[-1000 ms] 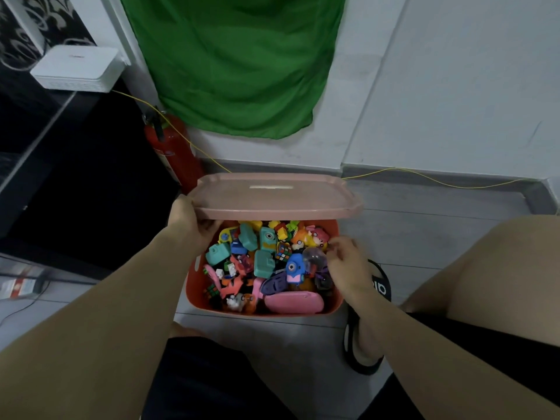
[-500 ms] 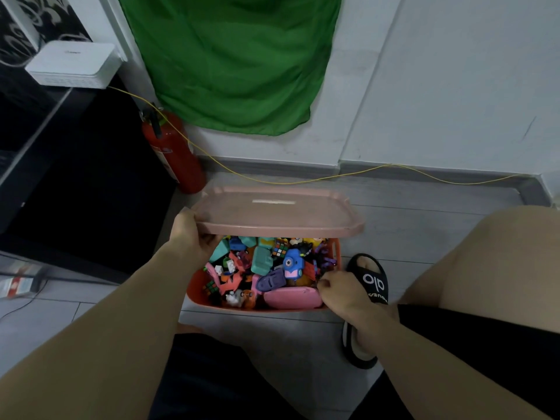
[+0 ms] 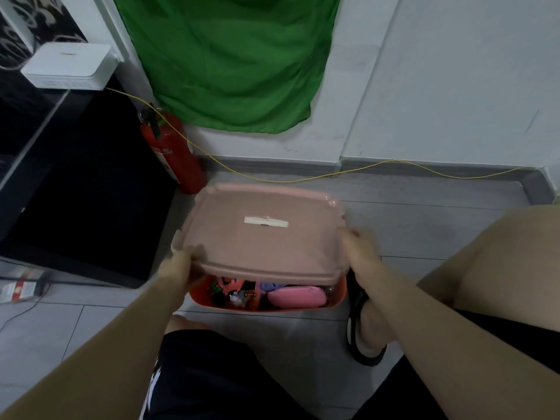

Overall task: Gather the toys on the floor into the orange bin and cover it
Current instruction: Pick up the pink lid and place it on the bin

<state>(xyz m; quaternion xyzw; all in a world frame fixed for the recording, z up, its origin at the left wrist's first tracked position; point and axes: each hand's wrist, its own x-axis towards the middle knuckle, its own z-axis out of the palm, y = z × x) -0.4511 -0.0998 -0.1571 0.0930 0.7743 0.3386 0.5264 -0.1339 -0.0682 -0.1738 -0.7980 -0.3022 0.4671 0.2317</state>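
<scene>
Gripping pink lid [image 3: 263,237] edges, both blurred hands apparently above orange bin [image 3: 341,294]

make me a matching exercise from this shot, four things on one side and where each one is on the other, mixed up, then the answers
Things:
1. lid
2. fire extinguisher
3. green cloth
4. white box

Places:
A. hanging on the wall at the back
B. on the black cabinet at far left
C. held by the left hand and right hand over the orange bin
D. standing on the floor against the wall, beside the cabinet

Pairs: 1-C, 2-D, 3-A, 4-B
</scene>
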